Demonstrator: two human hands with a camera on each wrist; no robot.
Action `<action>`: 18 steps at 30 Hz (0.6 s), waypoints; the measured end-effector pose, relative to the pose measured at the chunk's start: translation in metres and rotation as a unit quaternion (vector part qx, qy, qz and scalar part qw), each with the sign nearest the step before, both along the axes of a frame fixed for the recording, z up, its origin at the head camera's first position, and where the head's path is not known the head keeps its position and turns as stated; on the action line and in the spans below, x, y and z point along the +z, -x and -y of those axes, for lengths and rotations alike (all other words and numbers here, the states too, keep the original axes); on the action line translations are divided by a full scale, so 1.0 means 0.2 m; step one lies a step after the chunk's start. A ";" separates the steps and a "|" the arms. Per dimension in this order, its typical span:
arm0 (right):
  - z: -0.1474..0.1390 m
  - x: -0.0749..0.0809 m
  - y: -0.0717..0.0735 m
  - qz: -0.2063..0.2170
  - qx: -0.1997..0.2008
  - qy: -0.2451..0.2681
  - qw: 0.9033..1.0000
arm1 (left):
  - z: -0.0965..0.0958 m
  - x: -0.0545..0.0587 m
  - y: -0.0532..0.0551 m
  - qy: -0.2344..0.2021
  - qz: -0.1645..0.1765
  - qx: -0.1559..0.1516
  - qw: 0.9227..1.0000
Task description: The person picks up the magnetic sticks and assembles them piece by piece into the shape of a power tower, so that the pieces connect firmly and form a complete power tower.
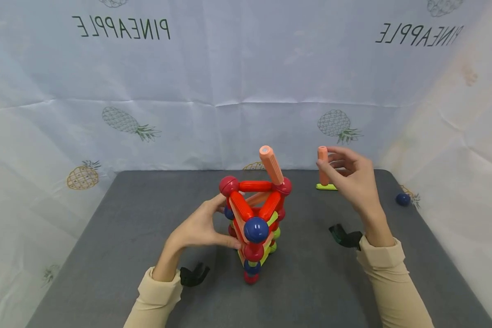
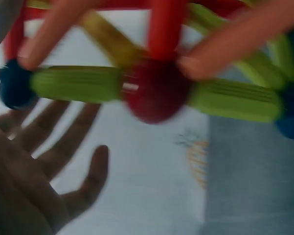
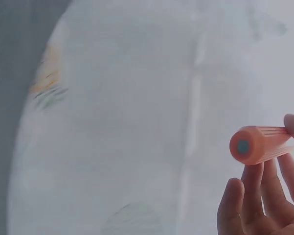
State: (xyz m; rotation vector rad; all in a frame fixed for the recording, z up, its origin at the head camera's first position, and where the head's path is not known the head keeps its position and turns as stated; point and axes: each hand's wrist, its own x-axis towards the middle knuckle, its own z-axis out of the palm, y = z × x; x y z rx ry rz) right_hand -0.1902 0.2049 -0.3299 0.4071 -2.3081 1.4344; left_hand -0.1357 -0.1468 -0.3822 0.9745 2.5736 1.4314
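Note:
A tower of magnetic sticks and balls [image 1: 256, 230] stands on the table, with red sticks joining a blue ball and two red balls at its top. One orange stick [image 1: 272, 165] rises at a slant from the top right red ball. My left hand [image 1: 202, 225] holds the tower's left side, thumb at a front red ball and fingers on the far side, partly hidden. In the left wrist view, its fingers [image 2: 63, 142] show beside green sticks. To the right of the tower, my right hand [image 1: 352, 175] pinches another orange magnetic stick [image 1: 323, 166] upright between thumb and fingers.
A yellow-green stick [image 1: 326, 187] lies near the back edge, below the right hand. A dark blue ball [image 1: 403, 199] rests at the table's right edge. Behind the grey table [image 1: 147, 218] hangs a white cloth [image 1: 229, 68] printed with pineapples. Black straps hang at both wrists.

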 end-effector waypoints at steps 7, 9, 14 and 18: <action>0.08 0.07 -0.11 -0.027 0.034 0.007 0.999 | -0.02 -0.10 0.04 -0.033 -0.010 -0.014 0.999; 0.09 0.08 -0.13 -0.028 0.041 0.010 0.999 | -0.02 -0.10 0.04 -0.038 -0.014 -0.001 0.999; 0.12 0.12 -0.18 -0.061 0.076 0.032 0.995 | -0.05 -0.11 0.02 -0.053 -0.039 0.057 0.996; 0.17 0.17 -0.22 -0.109 0.135 0.098 0.980 | -0.08 -0.14 0.02 -0.075 -0.069 0.118 0.988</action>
